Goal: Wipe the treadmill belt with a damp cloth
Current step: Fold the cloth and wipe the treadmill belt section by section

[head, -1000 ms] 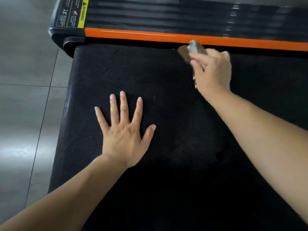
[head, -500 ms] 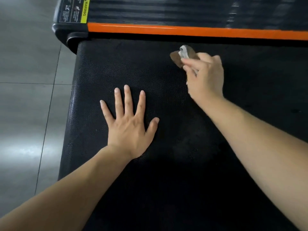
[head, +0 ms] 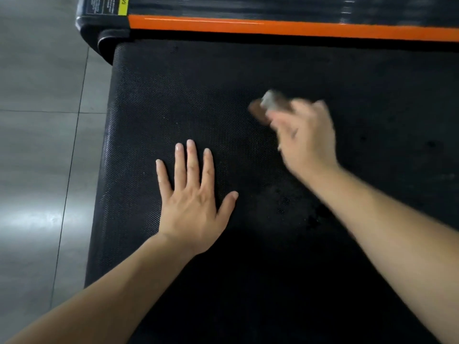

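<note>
Both forearms reach in from the near edge over the treadmill belt (head: 154, 115). My left hand (head: 196, 202) lies flat on the belt, palm down, fingers spread and holding nothing; I judge it is there to prop my weight while I lean forward and perhaps to keep the belt from sliding under the rubbing.

Farther out and to the right, my right hand (head: 305, 137) is curled shut on the cloth (head: 268, 105), a small bunched wad of brown and grey poking out past the fingers (head: 275, 120). Hand and cloth are motion-blurred, so I cannot tell exactly how much cloth touches the belt. It sits mid-belt, well short of the orange trim strip (head: 273, 27) at the far end. Dull smudges show on the belt between my arms. Grey floor tiles (head: 42, 95) lie off to the left.
</note>
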Tool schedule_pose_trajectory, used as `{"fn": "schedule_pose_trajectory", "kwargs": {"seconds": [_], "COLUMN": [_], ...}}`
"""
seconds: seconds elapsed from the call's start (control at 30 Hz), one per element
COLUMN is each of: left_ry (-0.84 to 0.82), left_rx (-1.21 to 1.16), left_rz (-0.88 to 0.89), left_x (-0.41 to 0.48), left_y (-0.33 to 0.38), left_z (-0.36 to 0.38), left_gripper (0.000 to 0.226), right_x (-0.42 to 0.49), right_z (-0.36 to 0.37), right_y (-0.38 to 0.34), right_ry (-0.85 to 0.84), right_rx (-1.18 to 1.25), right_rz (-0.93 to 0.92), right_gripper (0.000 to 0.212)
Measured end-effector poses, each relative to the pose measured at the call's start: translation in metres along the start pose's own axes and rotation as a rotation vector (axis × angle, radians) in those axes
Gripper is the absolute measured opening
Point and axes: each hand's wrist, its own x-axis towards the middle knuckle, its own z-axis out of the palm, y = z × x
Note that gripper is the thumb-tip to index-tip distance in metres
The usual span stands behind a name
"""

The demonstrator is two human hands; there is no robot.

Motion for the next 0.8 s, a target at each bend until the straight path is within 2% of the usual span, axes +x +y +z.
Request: {"fn": "schedule_pose_trajectory", "kwargs": {"seconds": [0.07,0.13,0.2,0.23,0.33,0.37,0.53,0.63,0.7,0.8], "left_ry": [-0.003,-0.001,-0.003,-0.008,-0.001,0.004,-0.015,-0.035,-0.041,-0.035], "left_rx": [0.008,0.014,0.017,0.015,0.016,0.019,0.033,0.053,0.070,0.079], "left_rz": [0.017,0.033,0.047,0.052,0.066,0.077,0.133,0.149,0.147,0.147], "left_x": [-0.003,-0.008,-0.015,-0.018,-0.027,-0.029,-0.050,-0.067,-0.070,-0.069], "left_y": [-0.001,0.000,0.002,0.003,0.002,0.001,-0.006,-0.009,-0.010,-0.009], "left_z": [0.001,0.001,0.002,0.003,0.003,0.003,0.004,0.005,0.005,0.005], "left_gripper": [0.090,0.090,0.089,0.088,0.087,0.087,0.085,0.084,0.084,0.084], "right_x": [-0.055,-0.078,-0.055,-0.036,0.007,-0.001,-0.117,-0.111,-0.082,-0.050], "right_z": [-0.007,-0.018,-0.016,-0.014,-0.012,-0.010,-0.018,-0.023,-0.019,-0.017], "right_y": [-0.022,-0.027,-0.006,0.006,0.032,0.025,-0.044,-0.029,-0.007,0.014], "right_ry": [-0.130,-0.215,-0.180,-0.100,0.078,0.086,-0.145,-0.186,-0.074,0.065], "right_rx": [0.121,0.141,0.087,0.037,-0.045,-0.053,0.125,0.107,0.023,-0.051], "right_rz": [-0.203,-0.352,-0.377,-0.292,0.156,0.190,-0.196,-0.317,-0.232,0.158], "right_gripper": [0.022,0.020,0.023,0.024,0.026,0.026,0.021,0.021,0.022,0.025]}}
